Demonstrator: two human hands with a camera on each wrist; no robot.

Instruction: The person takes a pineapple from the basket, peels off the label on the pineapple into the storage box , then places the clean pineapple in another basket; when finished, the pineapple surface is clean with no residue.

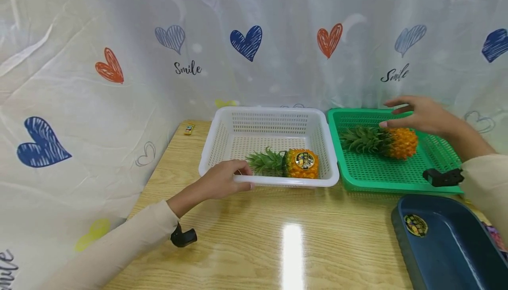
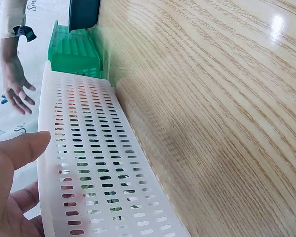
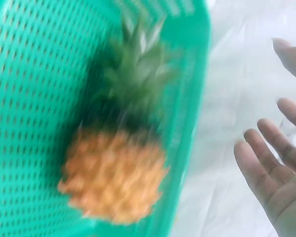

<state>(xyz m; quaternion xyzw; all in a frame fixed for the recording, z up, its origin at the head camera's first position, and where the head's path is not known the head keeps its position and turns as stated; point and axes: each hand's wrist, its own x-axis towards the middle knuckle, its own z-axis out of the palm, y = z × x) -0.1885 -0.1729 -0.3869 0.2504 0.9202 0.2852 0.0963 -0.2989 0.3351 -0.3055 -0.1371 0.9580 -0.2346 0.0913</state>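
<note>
The left hand (image 1: 227, 179) grips the near rim of a white basket (image 1: 269, 112), thumb outside and fingers inside; the left wrist view shows this hand (image 2: 12, 182) at the basket's side (image 2: 89, 148). Inside lies an orange pineapple with a round label (image 1: 304, 161), its green leaves pointing left. The right hand (image 1: 422, 114) is raised over the green basket (image 1: 381, 185), fingers apart and holding nothing. Below it another pineapple (image 1: 402, 143) lies on its side. In the right wrist view that pineapple (image 3: 116, 175) is blurred, with the spread hand (image 3: 281, 173) beyond the basket's rim.
A dark blue tray (image 1: 448, 246) with a round sticker stands at the near right. A small yellow packet (image 1: 188, 129) lies at the table's far left corner. Behind the baskets hangs a white curtain (image 1: 285, 74) printed with hearts. The wooden table (image 1: 254, 237) extends in front.
</note>
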